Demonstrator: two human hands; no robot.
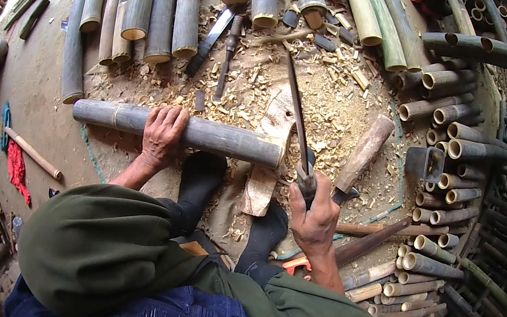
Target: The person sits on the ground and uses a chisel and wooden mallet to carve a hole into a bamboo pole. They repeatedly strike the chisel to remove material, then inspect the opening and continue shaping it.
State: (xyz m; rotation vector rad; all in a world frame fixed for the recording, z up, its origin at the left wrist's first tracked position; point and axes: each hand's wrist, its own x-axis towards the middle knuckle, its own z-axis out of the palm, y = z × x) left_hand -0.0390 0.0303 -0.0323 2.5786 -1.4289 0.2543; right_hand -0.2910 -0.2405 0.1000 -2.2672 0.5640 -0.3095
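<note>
My left hand is wrapped over a thick grey bamboo tube, which lies sideways in front of me. The tube's right end rests across a pale wooden block on the ground. My right hand grips the dark handle of a machete. Its long narrow blade points up and away, seen nearly edge-on, just past the tube's right end. Whether the blade touches the block cannot be told. My dark-socked feet are on the near side of the tube, on either side of the block.
Beyond lie several bamboo tubes, a second blade and a chisel-like tool. Wood chips cover the ground. A wooden mallet and stacked bamboo pieces are at right. At left are a stick and red cloth.
</note>
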